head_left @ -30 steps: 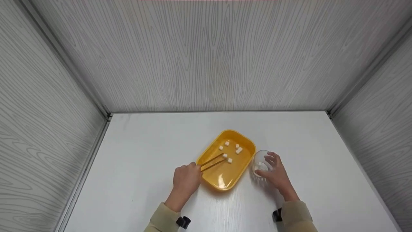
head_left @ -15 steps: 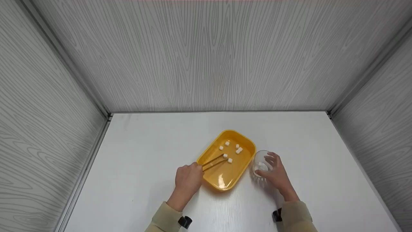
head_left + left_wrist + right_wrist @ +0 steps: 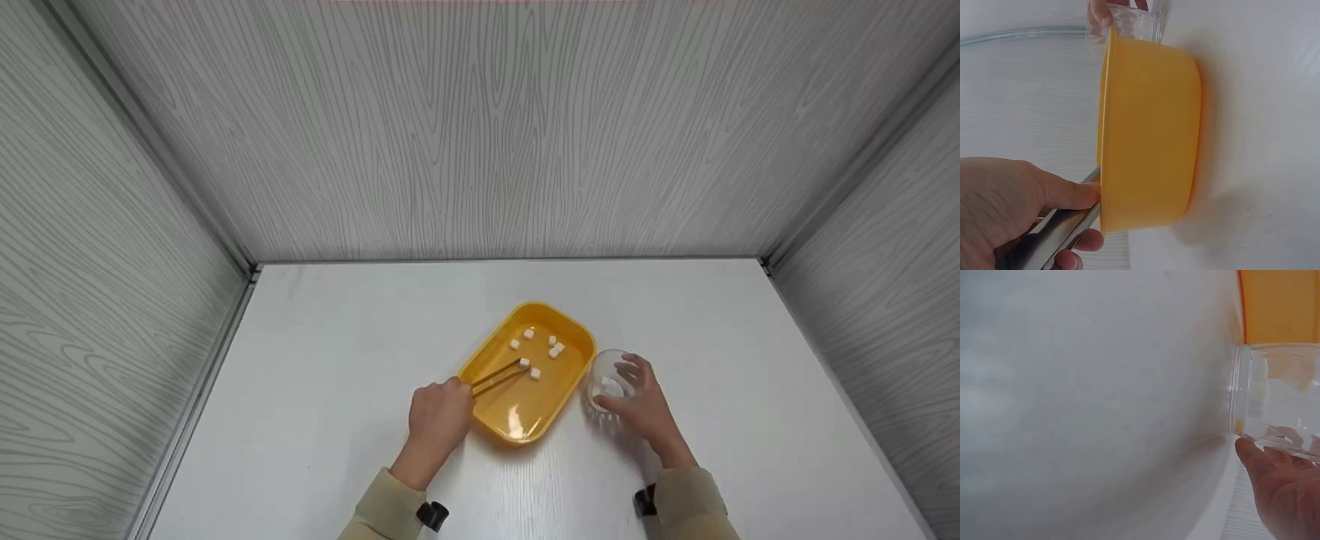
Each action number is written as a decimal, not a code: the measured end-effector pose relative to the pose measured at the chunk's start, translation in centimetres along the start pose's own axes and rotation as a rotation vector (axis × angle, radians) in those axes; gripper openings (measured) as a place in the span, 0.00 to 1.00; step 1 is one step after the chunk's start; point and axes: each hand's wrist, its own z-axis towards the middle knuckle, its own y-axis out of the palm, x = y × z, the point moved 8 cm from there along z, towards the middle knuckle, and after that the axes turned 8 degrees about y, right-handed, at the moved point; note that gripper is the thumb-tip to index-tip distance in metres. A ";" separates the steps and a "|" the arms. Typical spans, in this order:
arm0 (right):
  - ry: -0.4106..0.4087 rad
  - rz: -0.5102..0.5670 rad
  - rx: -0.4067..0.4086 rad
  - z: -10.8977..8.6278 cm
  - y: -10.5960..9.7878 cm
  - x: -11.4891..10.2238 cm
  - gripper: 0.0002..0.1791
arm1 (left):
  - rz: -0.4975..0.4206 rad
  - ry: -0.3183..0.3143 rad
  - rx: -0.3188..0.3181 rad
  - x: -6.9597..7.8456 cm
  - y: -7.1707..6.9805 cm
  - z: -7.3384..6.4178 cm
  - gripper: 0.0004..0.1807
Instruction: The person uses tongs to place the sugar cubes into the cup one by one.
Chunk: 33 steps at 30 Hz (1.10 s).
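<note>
Two hands at work — left hand (image 3: 437, 420) grips tongs (image 3: 498, 376) reaching into the yellow tray (image 3: 491, 352) of white cubes (image 3: 556, 349); right hand (image 3: 643, 409) clasps the clear glass (image 3: 604, 384).

A white wood-grain tabletop (image 3: 315, 360) fills the view from 3 to 9 o'clock, enclosed by grey wood-grain panel walls (image 3: 480, 127) at 9, 12 and 3 o'clock.

White table (image 3: 337, 360) – yellow tray (image 3: 495, 431) at centre, clear glass (image 3: 602, 369) just beside it
</note>
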 end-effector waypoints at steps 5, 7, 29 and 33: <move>0.005 0.006 0.000 0.0 0.0 0.0 0.53 | -0.015 -0.006 -0.003 -0.1 -0.1 0.0 0.07; 0.004 0.005 0.002 0.0 0.0 0.0 0.53 | -0.019 -0.011 -0.009 -0.2 0.0 0.0 0.06; 0.037 -0.025 0.000 0.1 0.2 0.1 0.54 | -0.001 -0.058 -0.016 -1.0 -0.6 -1.3 0.06; 0.030 -0.012 -0.002 0.0 0.0 0.2 0.54 | -0.004 -0.056 -0.006 -1.0 -0.8 -1.4 0.06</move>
